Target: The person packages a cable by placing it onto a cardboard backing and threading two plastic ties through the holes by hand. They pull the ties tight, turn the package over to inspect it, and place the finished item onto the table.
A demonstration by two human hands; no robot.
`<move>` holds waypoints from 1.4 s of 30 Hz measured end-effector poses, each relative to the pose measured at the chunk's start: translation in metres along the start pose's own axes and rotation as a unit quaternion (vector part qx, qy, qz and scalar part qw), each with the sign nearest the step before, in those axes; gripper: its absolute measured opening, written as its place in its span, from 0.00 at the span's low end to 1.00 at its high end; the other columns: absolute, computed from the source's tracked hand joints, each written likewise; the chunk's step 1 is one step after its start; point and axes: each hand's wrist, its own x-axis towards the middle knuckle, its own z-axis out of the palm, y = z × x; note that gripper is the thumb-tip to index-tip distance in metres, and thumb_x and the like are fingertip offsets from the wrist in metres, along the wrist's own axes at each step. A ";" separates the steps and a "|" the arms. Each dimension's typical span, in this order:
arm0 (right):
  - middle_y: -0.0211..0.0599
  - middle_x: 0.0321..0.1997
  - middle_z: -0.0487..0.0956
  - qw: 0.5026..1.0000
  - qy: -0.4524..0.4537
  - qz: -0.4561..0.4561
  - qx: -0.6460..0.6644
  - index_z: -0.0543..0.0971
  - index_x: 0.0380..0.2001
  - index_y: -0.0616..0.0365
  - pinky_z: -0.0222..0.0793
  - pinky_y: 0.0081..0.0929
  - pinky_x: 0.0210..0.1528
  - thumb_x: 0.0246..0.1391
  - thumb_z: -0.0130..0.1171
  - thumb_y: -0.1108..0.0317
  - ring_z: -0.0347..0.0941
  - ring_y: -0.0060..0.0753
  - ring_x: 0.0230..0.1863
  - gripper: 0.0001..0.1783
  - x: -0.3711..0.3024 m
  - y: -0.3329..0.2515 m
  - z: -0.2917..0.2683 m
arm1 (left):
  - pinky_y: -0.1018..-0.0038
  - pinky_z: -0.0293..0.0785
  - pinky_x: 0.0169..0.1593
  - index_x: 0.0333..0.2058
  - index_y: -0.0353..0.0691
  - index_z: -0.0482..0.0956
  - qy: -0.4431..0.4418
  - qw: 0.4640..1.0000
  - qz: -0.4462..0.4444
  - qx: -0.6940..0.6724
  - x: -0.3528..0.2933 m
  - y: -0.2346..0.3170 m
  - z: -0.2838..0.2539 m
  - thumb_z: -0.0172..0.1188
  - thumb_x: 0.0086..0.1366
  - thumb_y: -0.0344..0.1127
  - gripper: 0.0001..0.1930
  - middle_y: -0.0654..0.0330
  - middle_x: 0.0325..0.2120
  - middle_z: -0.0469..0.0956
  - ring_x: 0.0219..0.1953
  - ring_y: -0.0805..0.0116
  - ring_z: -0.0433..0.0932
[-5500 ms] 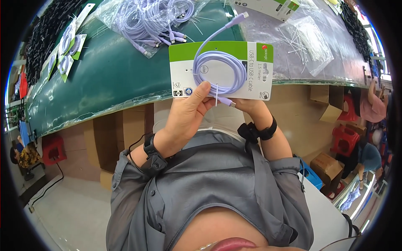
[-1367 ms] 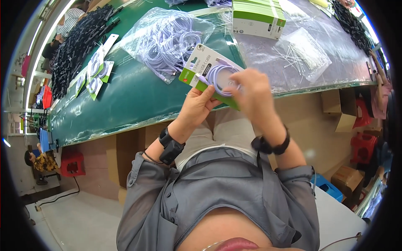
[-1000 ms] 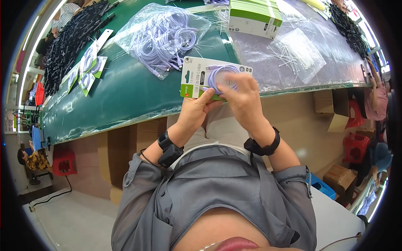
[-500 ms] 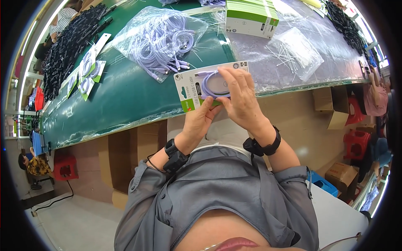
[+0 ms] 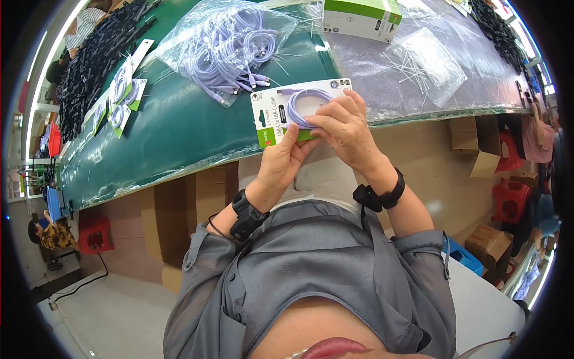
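Upper middle of the frame, white-and-green backing card (image 5: pixel 270 117) with coiled lilac cable (image 5: pixel 302 102), left hand (image 5: pixel 281 164) pinching its lower edge, right hand (image 5: pixel 344 128) gripping its right side, fingers over the coil, above green table (image 5: pixel 179 125), bag of lilac cables (image 5: pixel 230 42) upper left.

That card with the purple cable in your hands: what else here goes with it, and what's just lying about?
In use:
backing card
coiled purple cable
left hand
right hand
bag of purple cables
finished cards

Lying about:
green-and-white box
black cables
cardboard boxes
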 end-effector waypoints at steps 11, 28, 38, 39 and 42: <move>0.22 0.28 0.73 0.999 0.019 -0.029 0.026 0.82 0.32 0.47 0.53 0.42 0.61 0.40 0.66 0.62 0.70 0.28 0.36 0.11 -0.007 0.010 0.003 | 0.67 0.79 0.48 0.54 0.37 0.66 0.017 0.994 0.025 0.109 -0.008 0.001 -0.005 0.52 0.68 0.34 0.17 0.57 0.47 0.74 0.46 0.65 0.77; 0.27 0.31 0.74 0.991 -0.045 0.064 0.113 0.78 0.30 0.51 0.50 0.39 0.61 0.42 0.65 0.72 0.70 0.31 0.41 0.09 -0.002 0.033 -0.001 | 0.66 0.81 0.45 0.52 0.35 0.67 0.052 0.987 0.008 0.150 0.012 0.003 0.008 0.53 0.67 0.28 0.16 0.57 0.45 0.74 0.43 0.65 0.78; 0.27 0.30 0.74 0.981 -0.090 0.064 0.162 0.76 0.31 0.52 0.50 0.40 0.61 0.42 0.65 0.73 0.71 0.30 0.39 0.11 -0.004 0.046 -0.005 | 0.68 0.81 0.42 0.52 0.35 0.67 0.067 0.980 0.016 0.189 0.015 -0.003 0.013 0.52 0.67 0.28 0.16 0.57 0.44 0.75 0.42 0.66 0.78; 0.27 0.30 0.74 0.976 -0.104 0.078 0.176 0.76 0.31 0.52 0.50 0.40 0.61 0.42 0.65 0.73 0.70 0.31 0.39 0.11 -0.005 0.046 -0.007 | 0.68 0.81 0.42 0.52 0.35 0.67 0.070 0.976 0.019 0.206 0.017 -0.004 0.013 0.52 0.67 0.28 0.16 0.57 0.44 0.75 0.42 0.66 0.78; 0.27 0.30 0.74 0.976 -0.112 0.076 0.168 0.75 0.31 0.53 0.50 0.40 0.60 0.42 0.65 0.74 0.70 0.32 0.38 0.11 -0.009 0.046 -0.013 | 0.69 0.81 0.42 0.53 0.34 0.66 0.042 0.966 0.017 0.253 0.018 -0.006 0.018 0.52 0.67 0.28 0.17 0.56 0.44 0.75 0.42 0.66 0.78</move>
